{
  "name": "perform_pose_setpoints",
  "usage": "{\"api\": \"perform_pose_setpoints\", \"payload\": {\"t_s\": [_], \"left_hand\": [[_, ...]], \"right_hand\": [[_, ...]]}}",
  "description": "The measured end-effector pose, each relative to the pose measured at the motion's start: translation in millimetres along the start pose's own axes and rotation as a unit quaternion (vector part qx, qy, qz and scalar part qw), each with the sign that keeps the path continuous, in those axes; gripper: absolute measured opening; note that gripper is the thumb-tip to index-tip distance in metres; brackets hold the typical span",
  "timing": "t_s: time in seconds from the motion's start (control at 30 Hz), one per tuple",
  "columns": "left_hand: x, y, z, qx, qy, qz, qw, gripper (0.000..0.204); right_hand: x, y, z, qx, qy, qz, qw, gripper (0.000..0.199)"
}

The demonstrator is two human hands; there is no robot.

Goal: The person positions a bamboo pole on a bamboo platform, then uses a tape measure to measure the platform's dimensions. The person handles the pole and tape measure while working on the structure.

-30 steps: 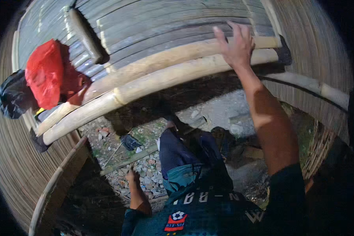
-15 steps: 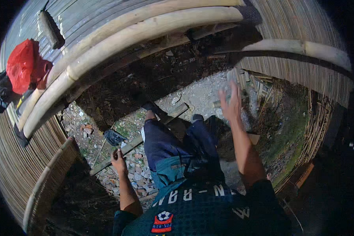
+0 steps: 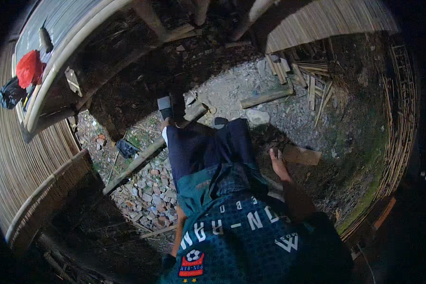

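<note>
My right hand (image 3: 278,164) hangs beside my right thigh with its fingers loosely stretched, holding nothing. Nearest to it is a flat brown board (image 3: 303,155) on the ground; I cannot tell whether they touch. My left forearm (image 3: 177,234) runs close along my side, and the shirt hides the hand and its fingers. Between my legs and the rubble on the left, a long wooden beam (image 3: 144,162) lies slantwise, its far end by my left foot (image 3: 164,105).
Broken stones (image 3: 151,196) cover the ground at left, near a black plastic bag (image 3: 127,148). A short log (image 3: 267,97) and bamboo offcuts (image 3: 312,90) lie ahead on the right. A bamboo platform (image 3: 64,52) at upper left carries a red bag (image 3: 30,68). Bamboo fencing (image 3: 396,137) curves along the right.
My right hand has dropped from its raised place ahead to beside my thigh. My left hand has drawn back against my side, out of sight. The view has shifted, showing more ground ahead.
</note>
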State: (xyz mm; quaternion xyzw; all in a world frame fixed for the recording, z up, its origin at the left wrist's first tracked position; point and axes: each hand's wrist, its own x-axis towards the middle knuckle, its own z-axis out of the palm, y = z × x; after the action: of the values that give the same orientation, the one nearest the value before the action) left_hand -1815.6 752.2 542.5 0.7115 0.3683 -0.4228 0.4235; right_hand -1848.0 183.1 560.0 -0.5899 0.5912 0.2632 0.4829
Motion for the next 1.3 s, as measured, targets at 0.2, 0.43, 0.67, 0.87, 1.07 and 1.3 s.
{"api": "perform_pose_setpoints", "payload": {"t_s": [0.2, 0.43, 0.67, 0.87, 1.07, 1.3], "left_hand": [[-58, -49, -4, 0.099, -0.001, -0.006, 0.995, 0.041], [-65, 57, -12, -0.132, 0.128, -0.037, 0.982, 0.049], [-39, 98, -12, -0.111, 0.037, 0.023, 0.993, 0.054], [-31, 118, -29, -0.094, 0.038, 0.077, 0.992, 0.040], [-45, 51, -65, -0.215, 0.132, 0.011, 0.968, 0.037], [-59, -18, -50, -0.193, 0.122, -0.103, 0.968, 0.044]], "right_hand": [[58, 5, -40, 0.030, -0.009, -0.034, 0.999, 0.110], [32, -11, -41, 0.038, 0.010, -0.038, 0.999, 0.111], [40, 155, -37, 0.282, -0.064, -0.106, 0.951, 0.120], [-43, 84, -5, -0.010, 0.040, 0.033, 0.999, 0.111], [-11, 18, 8, -0.016, 0.030, -0.042, 0.999, 0.102], [19, -66, 5, 0.031, -0.018, -0.150, 0.988, 0.086]]}}
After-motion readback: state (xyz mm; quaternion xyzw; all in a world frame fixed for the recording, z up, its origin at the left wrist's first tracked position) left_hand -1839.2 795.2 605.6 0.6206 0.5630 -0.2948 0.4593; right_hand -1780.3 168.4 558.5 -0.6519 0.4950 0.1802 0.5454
